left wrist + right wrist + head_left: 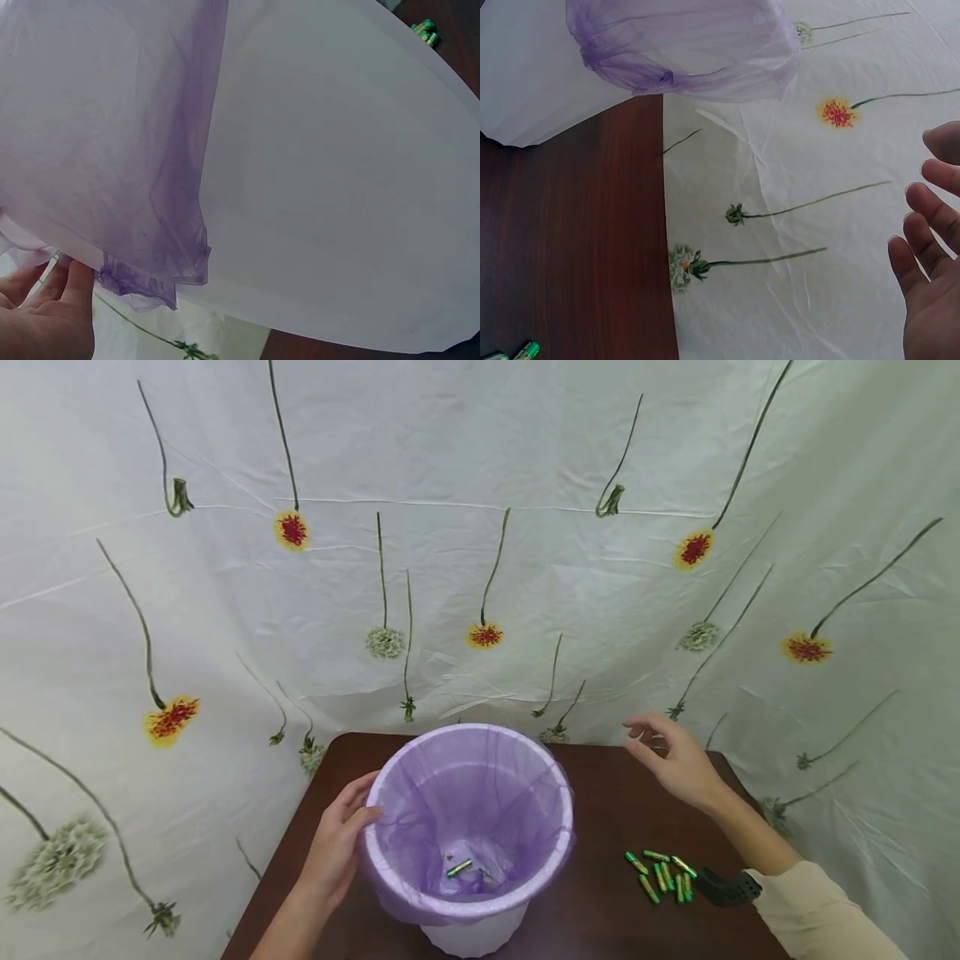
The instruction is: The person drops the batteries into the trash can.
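Note:
A white trash bin (474, 933) stands on the table, lined with a thin purple bag (487, 789) folded over its rim. My left hand (339, 843) grips the bin's rim at the left side, thumb on the top edge and fingers outside. Inside the bin lies one green-and-gold battery (459, 867) with small scraps. Raised to the right of the bin, my right hand (678, 762) is apart from it, its fingers loosely bent. The right wrist view shows nothing in that hand (937, 277). Several similar batteries (663, 878) lie in a cluster on the table, below the right forearm.
The dark brown table (600, 927) ends against a white cloth (450, 460) printed with flowers, which hangs behind and on both sides. A black band (723, 888) is at the right wrist, close to the batteries.

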Demonstrator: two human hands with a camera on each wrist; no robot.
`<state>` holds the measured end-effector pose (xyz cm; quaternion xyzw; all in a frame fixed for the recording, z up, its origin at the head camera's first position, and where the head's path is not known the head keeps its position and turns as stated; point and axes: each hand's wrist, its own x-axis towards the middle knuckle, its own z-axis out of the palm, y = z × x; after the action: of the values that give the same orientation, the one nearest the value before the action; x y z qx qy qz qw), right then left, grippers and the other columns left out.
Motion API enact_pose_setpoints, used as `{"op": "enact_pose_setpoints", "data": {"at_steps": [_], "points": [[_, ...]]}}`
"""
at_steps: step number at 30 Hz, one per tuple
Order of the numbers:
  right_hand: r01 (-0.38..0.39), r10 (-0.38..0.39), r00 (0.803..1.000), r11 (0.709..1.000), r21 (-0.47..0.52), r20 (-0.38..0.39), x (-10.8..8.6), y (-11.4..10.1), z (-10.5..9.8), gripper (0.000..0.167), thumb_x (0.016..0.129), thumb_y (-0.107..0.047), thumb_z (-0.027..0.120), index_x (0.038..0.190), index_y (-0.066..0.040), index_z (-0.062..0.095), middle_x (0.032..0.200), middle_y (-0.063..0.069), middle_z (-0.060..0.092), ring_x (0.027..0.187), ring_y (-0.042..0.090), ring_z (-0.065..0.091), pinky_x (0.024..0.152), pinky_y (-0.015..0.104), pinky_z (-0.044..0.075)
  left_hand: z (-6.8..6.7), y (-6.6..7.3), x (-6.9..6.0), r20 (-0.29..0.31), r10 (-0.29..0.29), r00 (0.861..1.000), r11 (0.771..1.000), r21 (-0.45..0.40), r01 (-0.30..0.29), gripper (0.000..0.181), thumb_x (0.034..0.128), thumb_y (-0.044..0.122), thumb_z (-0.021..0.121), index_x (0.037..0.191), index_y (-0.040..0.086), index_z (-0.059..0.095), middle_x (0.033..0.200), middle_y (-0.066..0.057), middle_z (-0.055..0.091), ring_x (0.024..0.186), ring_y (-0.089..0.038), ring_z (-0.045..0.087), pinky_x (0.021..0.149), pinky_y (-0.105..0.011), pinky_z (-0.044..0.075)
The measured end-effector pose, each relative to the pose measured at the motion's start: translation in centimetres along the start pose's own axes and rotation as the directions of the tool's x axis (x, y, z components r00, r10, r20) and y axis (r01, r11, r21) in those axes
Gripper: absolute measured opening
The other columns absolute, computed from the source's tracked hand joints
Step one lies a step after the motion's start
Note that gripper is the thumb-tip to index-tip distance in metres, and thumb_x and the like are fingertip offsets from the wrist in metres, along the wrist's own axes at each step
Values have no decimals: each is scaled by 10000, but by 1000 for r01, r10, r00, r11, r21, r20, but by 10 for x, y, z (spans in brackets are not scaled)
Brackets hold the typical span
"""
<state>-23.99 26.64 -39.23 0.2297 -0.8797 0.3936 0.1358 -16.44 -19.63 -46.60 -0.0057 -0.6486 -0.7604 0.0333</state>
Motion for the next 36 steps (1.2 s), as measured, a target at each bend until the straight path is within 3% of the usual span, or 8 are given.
{"op": "enact_pose_setpoints", "data": {"at_steps": [16,26,36], "points": [[-124,117,988,990,-67,-101,-48,41,0,245,1024,-151,670,1250,-55,675,1066,43,661,928,123,586,757,290,482,-2,-1,1,22,36,999,999,-3,-36,507,990,-33,555,1485,-36,443,1349,-6,618,1138,-163,620,894,-294,537],[-159,142,976,983,-95,-164,-73,65,5,215,998,-80,688,1210,-42,681,1024,38,665,915,128,585,727,287,476,-2,2,2,28,27,999,1000,-6,-26,510,985,-30,566,1478,-54,437,1355,-20,610,1135,-159,620,890,-301,538],[-234,208,955,966,-107,-210,-99,91,9,204,1004,-122,693,1183,-24,689,964,27,634,773,109,523,631,288,410,-3,3,0,30,5,1000,1000,-10,-5,507,989,-18,566,1480,-36,440,1325,17,630,1114,-169,626,865,-324,551]]}}
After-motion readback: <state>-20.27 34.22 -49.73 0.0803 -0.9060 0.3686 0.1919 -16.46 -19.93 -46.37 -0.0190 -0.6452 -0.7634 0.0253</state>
